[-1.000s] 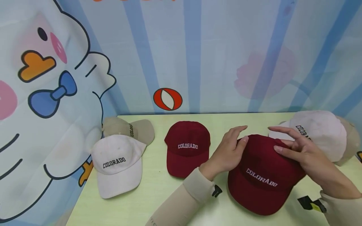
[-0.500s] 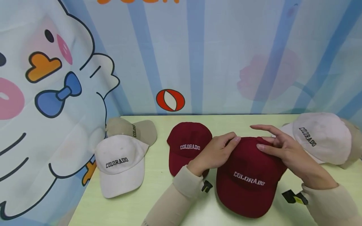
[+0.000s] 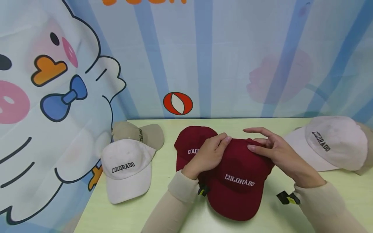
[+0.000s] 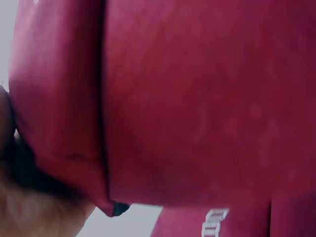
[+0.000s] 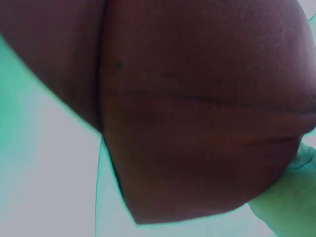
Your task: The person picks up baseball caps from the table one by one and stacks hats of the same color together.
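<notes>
A maroon baseball cap (image 3: 240,168) with white COLORADO lettering is held by both hands, its brim toward me. My left hand (image 3: 207,157) grips its left side, thumb on the crown. My right hand (image 3: 285,157) holds the right side between thumb and curled fingers, index finger stretched out. A second maroon cap (image 3: 193,137) is partly covered by the left hand and the held cap. The held cap's crown (image 4: 197,108) fills the left wrist view. In the right wrist view, the cap's side (image 5: 197,123) shows, with part of the hand (image 5: 291,192) at lower right.
On the pale table (image 3: 163,200), a white cap (image 3: 125,171) overlaps a beige cap (image 3: 154,136) at left. Another white cap (image 3: 335,142) lies at right with a beige one (image 3: 367,145) behind it. A cartoon-printed cloth (image 3: 221,64) hangs behind the table.
Both hands have carried the maroon cap leftward, where it now overlaps the second maroon cap in the head view. The left hand's fingers have closed onto the cap. The view has shifted slightly.
</notes>
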{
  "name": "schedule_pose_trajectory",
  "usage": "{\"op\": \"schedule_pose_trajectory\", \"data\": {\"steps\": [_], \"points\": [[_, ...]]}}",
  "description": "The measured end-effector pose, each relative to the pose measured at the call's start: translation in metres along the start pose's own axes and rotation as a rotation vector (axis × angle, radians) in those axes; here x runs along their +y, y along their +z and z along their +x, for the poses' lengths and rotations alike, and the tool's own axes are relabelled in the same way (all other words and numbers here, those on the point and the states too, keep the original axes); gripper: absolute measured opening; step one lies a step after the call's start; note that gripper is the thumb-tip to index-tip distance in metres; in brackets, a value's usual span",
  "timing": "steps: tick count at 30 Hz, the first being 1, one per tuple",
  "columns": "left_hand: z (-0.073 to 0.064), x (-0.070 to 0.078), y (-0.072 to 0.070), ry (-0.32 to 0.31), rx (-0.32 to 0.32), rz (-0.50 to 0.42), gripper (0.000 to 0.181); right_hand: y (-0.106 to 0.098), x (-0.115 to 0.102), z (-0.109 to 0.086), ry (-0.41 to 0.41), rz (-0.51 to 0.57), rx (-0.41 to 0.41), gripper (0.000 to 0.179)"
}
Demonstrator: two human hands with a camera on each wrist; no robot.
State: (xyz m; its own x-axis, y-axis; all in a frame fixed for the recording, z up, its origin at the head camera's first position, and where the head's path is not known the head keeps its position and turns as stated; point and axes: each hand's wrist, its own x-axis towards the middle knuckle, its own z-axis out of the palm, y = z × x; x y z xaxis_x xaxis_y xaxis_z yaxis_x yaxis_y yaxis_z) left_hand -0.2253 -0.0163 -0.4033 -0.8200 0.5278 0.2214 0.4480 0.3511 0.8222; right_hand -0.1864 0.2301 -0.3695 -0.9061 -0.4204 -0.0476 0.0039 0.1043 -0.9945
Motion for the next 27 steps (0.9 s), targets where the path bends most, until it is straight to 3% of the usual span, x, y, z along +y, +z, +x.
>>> {"op": "schedule_pose_trajectory", "data": {"steps": [17, 27], "points": [[-0.022, -0.043, -0.053, -0.083, 0.086, -0.053, 0.036, 0.015, 0.025, 0.042, 0.016, -0.18, 0.053, 0.048], [-0.033, -0.072, -0.078, -0.182, 0.122, -0.136, 0.036, 0.035, 0.038, 0.064, -0.024, -0.156, 0.032, 0.048]]}}
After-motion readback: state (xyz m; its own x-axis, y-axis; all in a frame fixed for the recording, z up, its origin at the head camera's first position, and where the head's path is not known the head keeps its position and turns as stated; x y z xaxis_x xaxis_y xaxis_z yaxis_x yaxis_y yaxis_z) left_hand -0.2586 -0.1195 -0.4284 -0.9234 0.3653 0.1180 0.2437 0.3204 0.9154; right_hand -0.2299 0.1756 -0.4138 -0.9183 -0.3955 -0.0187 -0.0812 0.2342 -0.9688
